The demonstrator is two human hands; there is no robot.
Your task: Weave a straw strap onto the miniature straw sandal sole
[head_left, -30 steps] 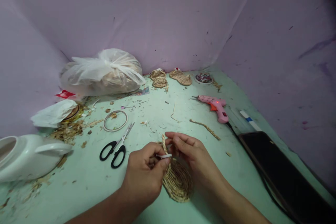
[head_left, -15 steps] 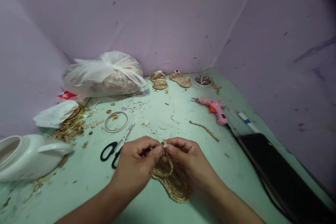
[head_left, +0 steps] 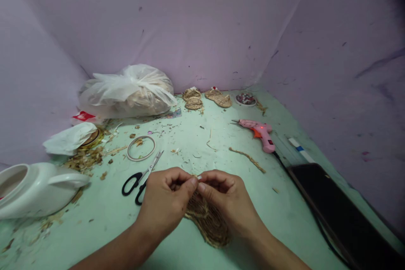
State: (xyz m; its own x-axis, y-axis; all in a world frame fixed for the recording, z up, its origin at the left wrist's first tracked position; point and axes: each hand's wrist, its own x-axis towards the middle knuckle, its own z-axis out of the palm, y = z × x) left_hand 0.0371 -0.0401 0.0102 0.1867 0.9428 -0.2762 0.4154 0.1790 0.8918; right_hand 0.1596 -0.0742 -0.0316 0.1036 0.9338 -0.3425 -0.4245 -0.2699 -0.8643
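A small woven straw slipper (head_left: 210, 223) is held in front of me, its heel end toward me. My left hand (head_left: 169, 194) is closed, thumb and forefinger pinching the slipper's far end. From the other side my right hand (head_left: 226, 194) pinches the same spot, its fingertips meeting the left ones. A tiny white bit (head_left: 199, 177) shows between the fingertips; what it is I cannot make out. The fingers cover the far end of the slipper. Black-handled scissors (head_left: 142, 179) lie partly behind my left hand.
A pink glue gun (head_left: 257, 130) with a lit red light lies to the right, near a dark phone-like slab (head_left: 335, 206). Two finished slippers (head_left: 218, 98) and a bead dish (head_left: 246, 99) stand by the wall. At left are a plastic bag (head_left: 126, 95), tape roll (head_left: 141, 148) and white pitcher (head_left: 41, 190).
The fingertips have closed in over the slipper's far end, and the cord end that stuck up between them is now mostly covered. The view has shifted slightly.
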